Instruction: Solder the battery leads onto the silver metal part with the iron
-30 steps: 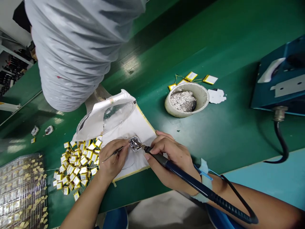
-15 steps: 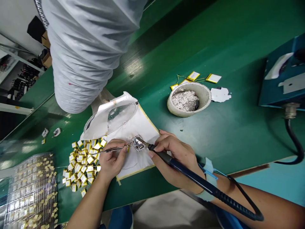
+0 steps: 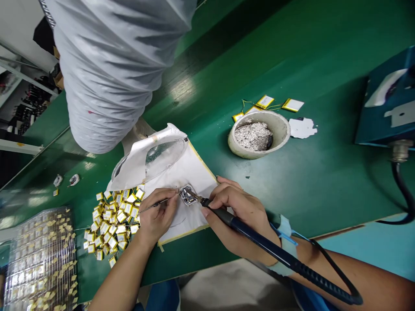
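A small circuit board [image 3: 187, 195] in a pale rounded casing lies on a white sheet [image 3: 201, 170] with yellow edges. My right hand [image 3: 241, 216] grips a soldering iron [image 3: 256, 237], its tip over the board. Whether the tip touches the board I cannot tell. In my left hand [image 3: 158, 214] is a pair of tweezers [image 3: 154, 204], pinched between thumb and fingers, the points at the board's left edge. What the points hold, if anything, is too small to see. A heap of yellow-edged battery cells [image 3: 113, 220] lies left of my left hand.
A large grey fabric duct [image 3: 119, 73] hangs over the bench, its clear-and-white hood [image 3: 152, 160] behind the board. Beyond my right hand stands a bowl of silvery bits [image 3: 282, 129], with several cells behind it. A blue soldering station [image 3: 385, 103] is at right, a plastic tray [image 3: 39, 259] at left.
My left hand has moved slightly right, bringing the tweezers up to the board's edge. The iron's tip has shifted a little over the board. The whole view has moved slightly.
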Available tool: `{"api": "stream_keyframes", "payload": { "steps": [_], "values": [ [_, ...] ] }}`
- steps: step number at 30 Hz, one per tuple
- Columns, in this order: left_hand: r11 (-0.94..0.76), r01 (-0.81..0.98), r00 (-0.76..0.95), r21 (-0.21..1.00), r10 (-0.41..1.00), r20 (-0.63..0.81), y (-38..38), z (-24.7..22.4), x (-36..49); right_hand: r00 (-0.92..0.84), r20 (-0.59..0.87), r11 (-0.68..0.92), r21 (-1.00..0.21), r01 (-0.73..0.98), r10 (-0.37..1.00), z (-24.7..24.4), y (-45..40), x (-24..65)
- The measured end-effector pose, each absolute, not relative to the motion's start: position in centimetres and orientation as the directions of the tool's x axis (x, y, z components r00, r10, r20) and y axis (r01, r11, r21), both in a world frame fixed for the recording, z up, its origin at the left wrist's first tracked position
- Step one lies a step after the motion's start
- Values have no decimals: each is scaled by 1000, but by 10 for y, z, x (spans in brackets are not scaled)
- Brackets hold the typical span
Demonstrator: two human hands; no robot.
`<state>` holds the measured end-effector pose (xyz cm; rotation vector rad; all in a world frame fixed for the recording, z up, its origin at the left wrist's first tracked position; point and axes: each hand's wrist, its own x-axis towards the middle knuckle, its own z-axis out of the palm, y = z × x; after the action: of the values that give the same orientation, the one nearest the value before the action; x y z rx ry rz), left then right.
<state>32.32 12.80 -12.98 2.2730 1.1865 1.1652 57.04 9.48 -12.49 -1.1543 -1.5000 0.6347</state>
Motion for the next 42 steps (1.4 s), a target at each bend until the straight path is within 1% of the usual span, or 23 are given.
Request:
{"api": "stream_keyframes", "payload": {
  "steps": [2, 5, 10, 15, 25, 32, 37, 42],
  "values": [
    [-615, 543, 330, 572, 783, 528, 128, -130, 324, 56, 401, 364, -875, 320, 914, -125, 93, 569],
    [-637, 550, 356, 539, 763, 539, 127, -130, 323, 49, 404, 367, -870, 329, 913, -124, 92, 568],
    [-630, 566, 379, 532, 772, 511, 126, -128, 322, 36, 421, 383, -854, 352, 906, -124, 95, 567],
    [-638, 575, 390, 513, 764, 514, 127, -125, 323, 11, 430, 396, -842, 367, 903, -123, 95, 567],
    [-635, 557, 391, 536, 769, 505, 127, -127, 320, 1, 435, 403, -834, 376, 901, -122, 96, 566],
    [-632, 556, 387, 539, 772, 504, 128, -124, 322, 44, 419, 378, -856, 354, 907, -123, 94, 568],
    [-601, 565, 319, 566, 791, 521, 128, -127, 324, 64, 392, 350, -875, 334, 918, -124, 93, 569],
    [-565, 573, 301, 594, 819, 488, 127, -131, 326, 55, 392, 351, -871, 344, 918, -125, 93, 567]
  ]
}}
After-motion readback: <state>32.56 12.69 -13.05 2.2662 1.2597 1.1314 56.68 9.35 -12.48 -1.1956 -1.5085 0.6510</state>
